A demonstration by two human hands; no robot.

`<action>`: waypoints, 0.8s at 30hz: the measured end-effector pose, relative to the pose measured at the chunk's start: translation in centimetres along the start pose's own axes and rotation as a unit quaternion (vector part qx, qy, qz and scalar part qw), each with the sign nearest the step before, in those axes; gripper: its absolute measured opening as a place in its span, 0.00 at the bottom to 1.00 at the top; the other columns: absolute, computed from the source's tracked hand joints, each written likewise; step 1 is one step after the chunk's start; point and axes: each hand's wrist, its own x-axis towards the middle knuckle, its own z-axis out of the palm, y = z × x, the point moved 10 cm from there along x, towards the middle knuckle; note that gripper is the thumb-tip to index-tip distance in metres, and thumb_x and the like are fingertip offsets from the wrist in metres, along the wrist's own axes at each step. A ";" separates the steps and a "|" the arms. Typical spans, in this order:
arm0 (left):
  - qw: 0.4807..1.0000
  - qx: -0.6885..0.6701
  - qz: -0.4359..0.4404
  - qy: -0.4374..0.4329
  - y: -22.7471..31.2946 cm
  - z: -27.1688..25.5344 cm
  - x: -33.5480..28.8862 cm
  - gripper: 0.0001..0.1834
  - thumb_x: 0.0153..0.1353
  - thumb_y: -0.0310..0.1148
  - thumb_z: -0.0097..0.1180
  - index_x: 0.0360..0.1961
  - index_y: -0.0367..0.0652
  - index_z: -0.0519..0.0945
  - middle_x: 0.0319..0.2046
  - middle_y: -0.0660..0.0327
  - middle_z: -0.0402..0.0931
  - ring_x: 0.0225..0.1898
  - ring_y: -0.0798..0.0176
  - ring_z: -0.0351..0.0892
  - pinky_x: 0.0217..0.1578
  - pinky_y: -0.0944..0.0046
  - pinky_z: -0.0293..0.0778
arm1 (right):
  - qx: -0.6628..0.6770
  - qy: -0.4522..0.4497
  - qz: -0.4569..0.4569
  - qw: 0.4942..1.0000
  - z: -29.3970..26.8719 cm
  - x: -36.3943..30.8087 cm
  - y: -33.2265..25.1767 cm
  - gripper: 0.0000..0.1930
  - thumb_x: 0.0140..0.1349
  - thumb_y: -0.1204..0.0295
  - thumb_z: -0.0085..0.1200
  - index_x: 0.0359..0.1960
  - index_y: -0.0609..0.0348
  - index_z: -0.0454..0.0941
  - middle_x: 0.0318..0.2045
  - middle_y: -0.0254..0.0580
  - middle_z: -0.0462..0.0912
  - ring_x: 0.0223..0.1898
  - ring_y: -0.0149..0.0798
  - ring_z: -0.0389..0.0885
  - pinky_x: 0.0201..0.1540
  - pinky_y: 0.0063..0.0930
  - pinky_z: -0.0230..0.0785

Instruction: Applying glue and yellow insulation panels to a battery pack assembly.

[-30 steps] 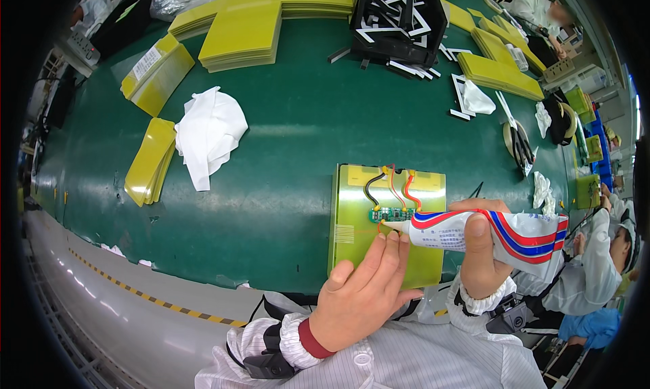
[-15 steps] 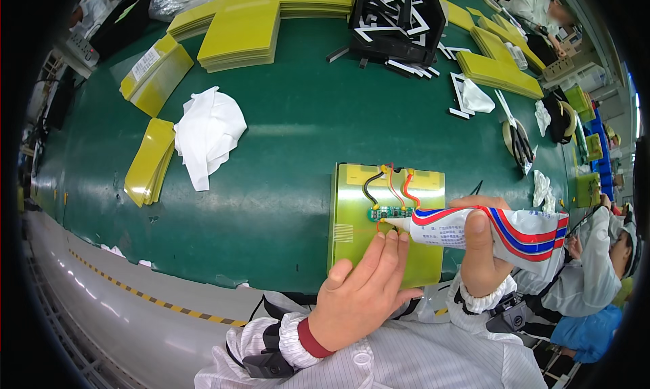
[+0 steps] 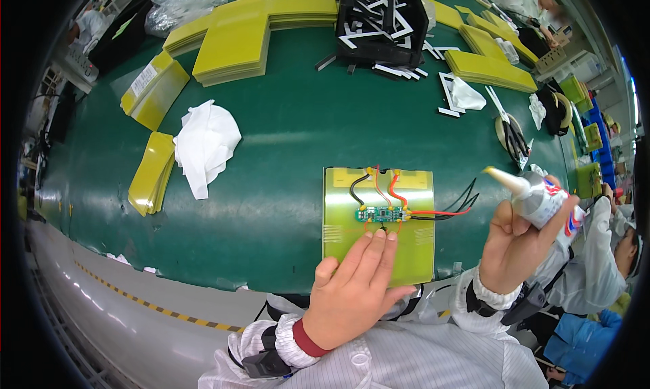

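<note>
A flat yellow-green battery pack (image 3: 414, 259) lies near the table's front edge. Across it sits a narrow green circuit board (image 3: 386, 215) with black and red wires (image 3: 399, 189) running to the pack's far end; loose red and black leads (image 3: 450, 211) stick out to the right. My left hand (image 3: 352, 297) rests with fingers stretched on the pack, fingertips just below the board. To the right, my right hand (image 3: 518, 247) is closed around a white squeeze tube (image 3: 542, 203), its yellowish-tipped nozzle raised, pointing up and left, away from the board.
A crumpled white cloth (image 3: 208, 145) and stacks of yellow sheets (image 3: 233, 40) lie left and far. A black bin (image 3: 382, 30) of black and white strips stands at the back. Scissors (image 3: 511, 128) lie by a tape roll at right. A co-worker (image 3: 596, 247) sits beyond my right arm.
My right hand has drawn the tube away from the board, right and up, turning its nozzle upward. The loose leads now show. My left hand stays on the pack; the view shifted slightly.
</note>
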 end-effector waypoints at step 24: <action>0.998 0.000 0.029 0.060 0.6 -5.2 2.3 0.09 0.55 0.32 0.60 0.38 0.43 0.83 0.37 0.58 0.77 0.42 0.55 0.75 0.46 0.58 0.62 | 0.196 0.268 0.136 0.933 -26.4 -0.2 -2.2 0.14 0.71 0.58 0.44 0.39 0.56 0.72 0.29 0.32 0.76 0.19 0.26 0.62 0.19 0.19 0.56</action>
